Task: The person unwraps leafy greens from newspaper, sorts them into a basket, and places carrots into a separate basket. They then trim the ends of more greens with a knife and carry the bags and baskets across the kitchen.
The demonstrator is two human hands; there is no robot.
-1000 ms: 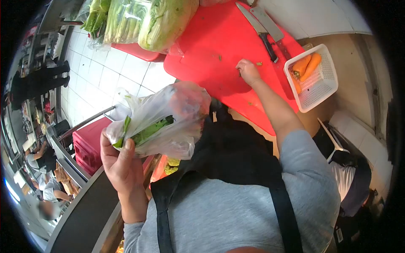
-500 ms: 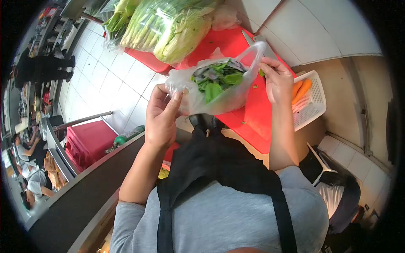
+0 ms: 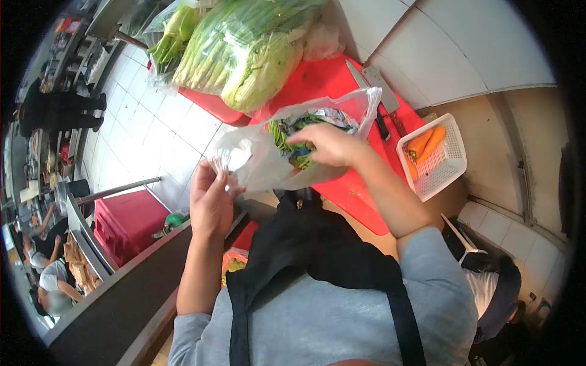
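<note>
A clear plastic bag [image 3: 259,161] of leafy greens [image 3: 284,137] hangs in front of me above the red board, its mouth gaping upward. My left hand [image 3: 210,198] is closed on the gathered left edge of the bag. My right hand [image 3: 329,145] reaches over the bag's mouth, fingers stretched toward the leaves; no leaf shows plainly between them. Crumpled printed paper [image 3: 336,117] lines part of the bag behind the greens.
A knife [image 3: 360,82] and a cleaver [image 3: 383,88] lie on the red board [image 3: 360,204]. Beside them, a white basket [image 3: 448,171] holds carrots [image 3: 430,143]. Large bagged vegetables [image 3: 244,55] stand at the back. A red cooler [image 3: 131,226] sits left. Other people are farther left.
My right hand has left the bag's right edge and moved left over the greens. My left hand has shifted left and down, stretching the bag. The knife and cleaver are now more visible.
</note>
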